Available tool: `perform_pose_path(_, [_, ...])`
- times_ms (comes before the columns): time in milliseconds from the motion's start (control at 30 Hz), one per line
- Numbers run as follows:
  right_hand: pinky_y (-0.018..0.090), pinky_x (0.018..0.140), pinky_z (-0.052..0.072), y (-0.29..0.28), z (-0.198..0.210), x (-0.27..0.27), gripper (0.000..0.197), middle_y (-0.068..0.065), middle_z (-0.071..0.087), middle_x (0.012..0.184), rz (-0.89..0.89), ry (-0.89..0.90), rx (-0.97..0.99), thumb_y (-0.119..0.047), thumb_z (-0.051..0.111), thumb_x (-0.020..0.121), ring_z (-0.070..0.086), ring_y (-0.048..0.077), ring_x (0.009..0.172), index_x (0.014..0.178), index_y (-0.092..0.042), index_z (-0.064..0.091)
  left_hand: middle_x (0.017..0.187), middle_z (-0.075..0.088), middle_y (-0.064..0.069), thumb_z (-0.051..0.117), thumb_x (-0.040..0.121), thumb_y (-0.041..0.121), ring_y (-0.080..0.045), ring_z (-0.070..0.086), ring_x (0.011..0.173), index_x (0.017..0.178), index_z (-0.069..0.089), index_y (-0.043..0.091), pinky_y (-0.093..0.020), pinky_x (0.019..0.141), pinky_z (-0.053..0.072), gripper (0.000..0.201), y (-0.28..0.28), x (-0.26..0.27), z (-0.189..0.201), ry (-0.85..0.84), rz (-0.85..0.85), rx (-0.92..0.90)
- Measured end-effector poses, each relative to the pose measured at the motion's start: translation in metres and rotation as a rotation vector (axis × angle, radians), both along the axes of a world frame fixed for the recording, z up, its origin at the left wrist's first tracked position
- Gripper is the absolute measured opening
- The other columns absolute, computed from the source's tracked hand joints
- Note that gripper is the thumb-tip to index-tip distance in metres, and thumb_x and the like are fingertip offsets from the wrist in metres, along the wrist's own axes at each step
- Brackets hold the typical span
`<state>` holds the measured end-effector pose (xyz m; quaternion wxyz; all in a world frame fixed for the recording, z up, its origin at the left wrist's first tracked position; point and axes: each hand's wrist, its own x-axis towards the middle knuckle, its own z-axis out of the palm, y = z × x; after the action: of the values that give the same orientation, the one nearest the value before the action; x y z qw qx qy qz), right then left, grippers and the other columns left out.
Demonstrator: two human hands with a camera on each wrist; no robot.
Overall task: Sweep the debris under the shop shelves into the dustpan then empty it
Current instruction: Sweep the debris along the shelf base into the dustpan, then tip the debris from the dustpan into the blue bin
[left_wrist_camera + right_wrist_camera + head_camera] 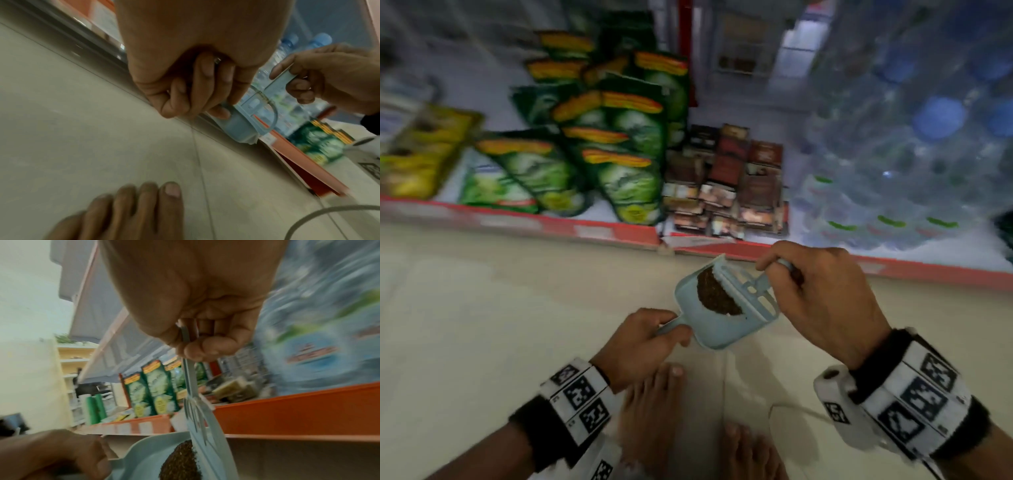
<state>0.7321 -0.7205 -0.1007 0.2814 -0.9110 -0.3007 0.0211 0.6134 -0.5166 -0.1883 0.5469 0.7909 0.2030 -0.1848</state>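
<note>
My left hand grips the short handle of a light-blue dustpan, held just above the pale floor in front of the shelf base. A heap of dark brown debris lies inside the pan. My right hand pinches the thin handle of a matching light-blue brush, whose head rests in the pan against the debris. In the right wrist view the brush runs down from my right hand into the dustpan beside the debris. The left wrist view shows my left hand wrapped round the dustpan handle.
A low red-edged shelf runs across ahead. It carries green packets, brown boxes and wrapped water bottles. My bare feet stand on the tiled floor. A thin cable lies near my right foot.
</note>
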Motion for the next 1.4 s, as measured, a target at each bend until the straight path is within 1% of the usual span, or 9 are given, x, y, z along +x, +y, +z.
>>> perform_pose_path(100, [0.026,0.047,0.035,0.049,0.004,-0.002,0.024,-0.014,0.042,0.042,0.189,0.087,-0.008,-0.018,0.05,0.092,0.042,0.002,0.041,0.088,-0.027,0.072,0.052,0.053,0.007,0.065,0.089,0.016,-0.006,0.049,0.049,0.064,0.068,0.013,-0.02,0.052,0.039,0.026,0.038,-0.038,0.021,0.001,0.182,0.015])
perform_pose_path(200, [0.037,0.05,0.05,0.102,0.012,-0.012,0.028,0.001,0.061,0.051,0.408,0.265,-0.023,-0.02,0.044,0.097,0.059,0.016,0.047,0.103,-0.03,0.07,0.041,0.047,0.011,0.063,0.091,0.023,-0.001,0.041,0.041,0.064,0.069,0.017,-0.017,0.047,0.034,0.029,0.073,-0.079,0.04,0.031,0.299,0.107])
perform_pose_path(267, [0.04,0.053,0.052,0.138,0.019,-0.025,0.031,0.004,0.063,0.056,0.521,0.32,-0.015,-0.02,0.041,0.098,0.06,0.02,0.05,0.108,-0.029,0.069,0.038,0.042,0.011,0.063,0.092,0.023,-0.002,0.038,0.038,0.064,0.068,0.016,-0.015,0.043,0.032,0.03,0.094,-0.106,0.046,0.039,0.4,0.101])
perform_pose_path(400, [0.044,0.053,0.052,0.203,0.031,-0.056,0.034,0.003,0.064,0.062,0.692,0.296,-0.068,-0.013,0.037,0.099,0.06,0.023,0.054,0.099,-0.025,0.069,0.042,0.04,0.008,0.06,0.094,0.024,-0.006,0.035,0.039,0.065,0.069,0.015,-0.015,0.04,0.029,0.032,0.133,-0.15,0.045,0.046,0.587,0.092])
perform_pose_path(667, [0.019,0.045,0.041,0.329,0.038,-0.109,0.037,-0.015,0.052,0.063,0.795,0.151,-0.246,-0.007,0.039,0.091,0.05,0.0,0.048,0.086,-0.027,0.071,0.046,0.035,0.004,0.06,0.09,0.024,-0.009,0.032,0.04,0.068,0.069,0.01,-0.018,0.041,0.027,0.028,0.206,-0.206,0.025,0.01,0.807,0.028])
perform_pose_path(867, [0.044,0.057,0.057,0.406,0.043,-0.154,0.028,-0.001,0.062,0.072,0.797,0.187,-0.28,-0.006,0.038,0.092,0.061,0.016,0.055,0.093,-0.019,0.063,0.045,0.035,0.005,0.061,0.09,0.032,-0.007,0.032,0.036,0.069,0.071,0.012,-0.016,0.039,0.028,0.03,0.266,-0.242,0.021,-0.056,0.913,-0.011])
perform_pose_path(1067, [0.045,0.051,0.059,0.474,0.061,-0.194,0.034,0.022,0.064,0.082,0.858,0.269,-0.268,0.003,0.034,0.09,0.067,0.035,0.061,0.094,-0.012,0.065,0.041,0.037,0.009,0.059,0.089,0.031,-0.007,0.034,0.036,0.071,0.071,0.009,-0.019,0.041,0.028,0.031,0.312,-0.278,0.034,-0.108,1.036,-0.021])
perform_pose_path(1233, [0.045,0.049,0.056,0.516,0.076,-0.217,0.036,0.006,0.064,0.076,0.958,0.15,-0.216,-0.006,0.031,0.096,0.066,0.025,0.053,0.09,-0.022,0.063,0.045,0.035,0.005,0.059,0.089,0.029,-0.008,0.032,0.038,0.072,0.07,0.006,-0.022,0.042,0.027,0.03,0.339,-0.293,0.047,-0.16,1.187,-0.074])
perform_pose_path(1400, [0.043,0.043,0.055,0.563,0.094,-0.232,0.039,0.006,0.061,0.075,1.11,0.178,-0.134,-0.01,0.028,0.092,0.064,0.02,0.05,0.088,-0.03,0.06,0.049,0.035,0.003,0.059,0.086,0.03,-0.008,0.031,0.039,0.077,0.07,0.004,-0.021,0.039,0.026,0.029,0.373,-0.309,0.071,-0.228,1.366,-0.13])
